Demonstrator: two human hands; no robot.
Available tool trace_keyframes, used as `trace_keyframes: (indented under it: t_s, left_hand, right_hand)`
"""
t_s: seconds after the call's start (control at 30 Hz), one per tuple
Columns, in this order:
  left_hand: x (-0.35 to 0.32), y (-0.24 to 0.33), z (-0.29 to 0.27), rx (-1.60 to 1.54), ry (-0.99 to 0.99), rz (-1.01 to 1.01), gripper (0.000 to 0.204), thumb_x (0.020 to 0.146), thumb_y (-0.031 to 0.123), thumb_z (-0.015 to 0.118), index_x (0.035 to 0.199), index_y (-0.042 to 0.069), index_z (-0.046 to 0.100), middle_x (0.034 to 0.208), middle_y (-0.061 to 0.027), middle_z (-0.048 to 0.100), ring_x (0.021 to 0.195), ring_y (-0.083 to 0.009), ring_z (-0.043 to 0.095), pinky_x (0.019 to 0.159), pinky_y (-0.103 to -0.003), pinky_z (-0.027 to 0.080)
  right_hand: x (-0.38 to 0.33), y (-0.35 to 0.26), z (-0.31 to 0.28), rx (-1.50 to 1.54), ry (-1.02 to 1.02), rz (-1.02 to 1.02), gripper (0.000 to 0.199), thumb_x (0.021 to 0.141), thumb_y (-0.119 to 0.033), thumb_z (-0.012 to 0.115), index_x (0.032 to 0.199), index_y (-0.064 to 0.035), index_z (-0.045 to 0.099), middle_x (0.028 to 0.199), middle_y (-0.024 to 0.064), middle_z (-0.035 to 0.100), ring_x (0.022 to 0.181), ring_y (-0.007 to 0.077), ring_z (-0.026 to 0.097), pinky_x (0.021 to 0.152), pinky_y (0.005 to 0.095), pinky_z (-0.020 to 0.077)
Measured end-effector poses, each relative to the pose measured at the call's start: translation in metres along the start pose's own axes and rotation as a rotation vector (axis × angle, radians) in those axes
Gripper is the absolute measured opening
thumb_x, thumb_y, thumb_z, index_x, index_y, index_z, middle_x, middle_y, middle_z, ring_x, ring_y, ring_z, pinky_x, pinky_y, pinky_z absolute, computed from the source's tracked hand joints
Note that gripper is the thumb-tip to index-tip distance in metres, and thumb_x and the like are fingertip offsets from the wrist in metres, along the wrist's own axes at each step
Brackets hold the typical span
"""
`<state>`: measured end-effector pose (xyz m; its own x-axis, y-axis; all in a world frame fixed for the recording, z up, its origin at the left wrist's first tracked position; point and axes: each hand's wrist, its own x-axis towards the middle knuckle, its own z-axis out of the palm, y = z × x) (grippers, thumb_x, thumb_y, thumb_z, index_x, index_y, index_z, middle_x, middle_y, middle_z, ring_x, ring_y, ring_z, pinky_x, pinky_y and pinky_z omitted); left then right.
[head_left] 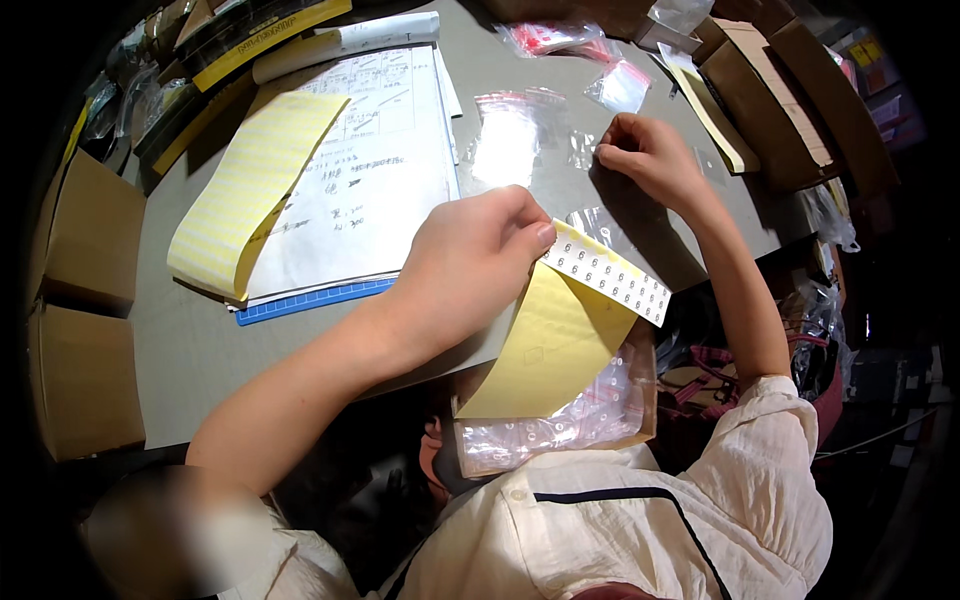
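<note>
My left hand point(475, 255) pinches one end of a folded label sheet point(610, 275). Its white face carries rows of small printed stickers, and the yellow backing point(545, 345) hangs down past the table edge. Farther right, my right hand point(650, 160) is raised over the table with thumb and fingertips pressed together; anything between them is too small to make out. A small clear bag point(585, 150) lies close to those fingertips. Another clear bag point(598, 225) lies just beyond the label sheet. Below the sheet, on my lap side, a box point(645, 435) holds several clear bags.
Handwritten papers point(390, 170) rest on a blue cutting mat point(315, 300), with a yellow label strip point(260, 190) across them. A stack of zip bags point(505, 140) and red-printed bags point(560, 40) lie farther back. Cardboard boxes stand left point(90, 240) and right point(770, 100).
</note>
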<state>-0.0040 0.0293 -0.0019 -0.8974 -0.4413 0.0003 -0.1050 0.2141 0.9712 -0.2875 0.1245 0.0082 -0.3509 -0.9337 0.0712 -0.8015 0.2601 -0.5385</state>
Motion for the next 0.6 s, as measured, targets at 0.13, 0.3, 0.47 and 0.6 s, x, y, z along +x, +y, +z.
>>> trace_keyframes:
  t_s: [0.13, 0.3, 0.47, 0.6]
  left_hand:
    - [-0.001, 0.003, -0.001, 0.001, 0.030, 0.023, 0.018, 0.106, 0.018, 0.064, 0.102, 0.000, 0.066, 0.077, 0.0009, 0.064, 0.066, -0.0052, 0.058, 0.055, -0.023, 0.047]
    - [0.002, 0.000, -0.009, -0.016, 0.115, 0.151, 0.018, 0.107, 0.017, 0.064, 0.103, 0.000, 0.066, 0.077, 0.0004, 0.063, 0.063, -0.0052, 0.057, 0.056, -0.023, 0.047]
    - [0.009, 0.002, -0.019, -0.020, 0.172, 0.069, 0.021, 0.101, 0.016, 0.065, 0.103, -0.005, 0.068, 0.084, -0.0169, 0.074, 0.076, -0.0233, 0.072, 0.072, -0.036, 0.055]
    - [0.015, -0.004, -0.022, 0.190, 0.202, 0.251, 0.020, 0.099, 0.013, 0.071, 0.112, -0.001, 0.067, 0.090, -0.0043, 0.070, 0.078, -0.0122, 0.064, 0.070, -0.030, 0.054]
  right_hand:
    - [0.007, -0.007, -0.027, -0.004, -0.141, 0.239, 0.033, 0.093, -0.035, 0.080, 0.095, -0.0031, 0.069, 0.079, 0.0007, 0.064, 0.071, 0.0082, 0.058, 0.060, 0.0264, 0.0448]
    - [-0.003, 0.002, -0.051, 0.103, -0.057, 0.120, 0.034, 0.095, -0.033, 0.081, 0.098, -0.0022, 0.068, 0.089, -0.0002, 0.067, 0.080, 0.0070, 0.061, 0.070, 0.0235, 0.0469]
    - [-0.079, -0.050, -0.031, 0.546, -0.162, 0.023, 0.033, 0.096, -0.019, 0.080, 0.119, -0.0016, 0.065, 0.108, 0.0037, 0.069, 0.099, 0.0116, 0.067, 0.090, 0.0282, 0.0540]
    - [-0.108, -0.049, -0.007, 0.349, 0.023, -0.093, 0.022, 0.096, -0.010, 0.078, 0.111, 0.0023, 0.068, 0.099, 0.0061, 0.072, 0.089, 0.0128, 0.068, 0.082, 0.0286, 0.0547]
